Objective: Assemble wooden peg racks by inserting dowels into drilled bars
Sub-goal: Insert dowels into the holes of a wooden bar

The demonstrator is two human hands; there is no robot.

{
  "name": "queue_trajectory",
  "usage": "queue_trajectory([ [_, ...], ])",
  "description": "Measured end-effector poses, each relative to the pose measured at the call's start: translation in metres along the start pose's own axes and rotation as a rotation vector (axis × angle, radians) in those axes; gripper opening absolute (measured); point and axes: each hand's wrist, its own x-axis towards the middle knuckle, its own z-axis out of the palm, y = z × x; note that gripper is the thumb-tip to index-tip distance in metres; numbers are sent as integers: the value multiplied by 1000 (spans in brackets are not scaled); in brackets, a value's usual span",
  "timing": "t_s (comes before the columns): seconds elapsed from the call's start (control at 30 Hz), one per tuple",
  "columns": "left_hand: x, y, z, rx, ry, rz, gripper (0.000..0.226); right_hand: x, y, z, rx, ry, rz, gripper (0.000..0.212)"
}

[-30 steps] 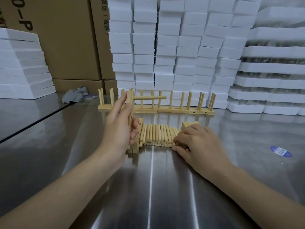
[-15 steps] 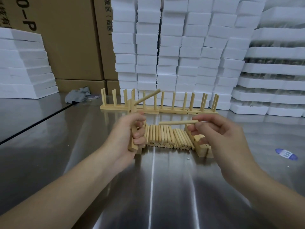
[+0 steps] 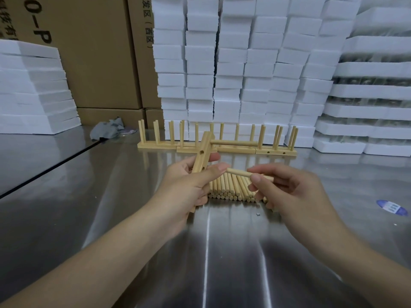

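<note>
A pale wooden drilled bar [image 3: 200, 158] is held tilted, nearly upright, above the steel surface [image 3: 222, 252], gripped around its lower part by the left hand [image 3: 186, 187]. Two dark round holes are seen on its facing side, and one dowel [image 3: 233, 142] is already seated near its top, projecting to the right. A second, loose dowel [image 3: 239, 172] is pinched between thumb and fingers of the right hand [image 3: 293, 190]; it lies almost level, with its free end just beside the left thumb and the bar. A pile of dowels [image 3: 229, 188] is laid side by side on the surface beneath both hands. A row of finished peg racks [image 3: 235, 149] is stood behind. The far edge is walled by stacked foam blocks [image 3: 244, 63] and cardboard boxes [image 3: 95, 52]; bare steel is left in the foreground and to both sides.
</note>
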Motion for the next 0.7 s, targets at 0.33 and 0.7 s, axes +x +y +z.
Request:
queue_trajectory([
  [0.33,-2,7,7,-368,-66,-197,49,-8,-5,3,-135,3,-171,10],
  [0.7,-10,7,17,-41,-62,-161,53,-12,-9,-1,-569,-1,-397,16],
])
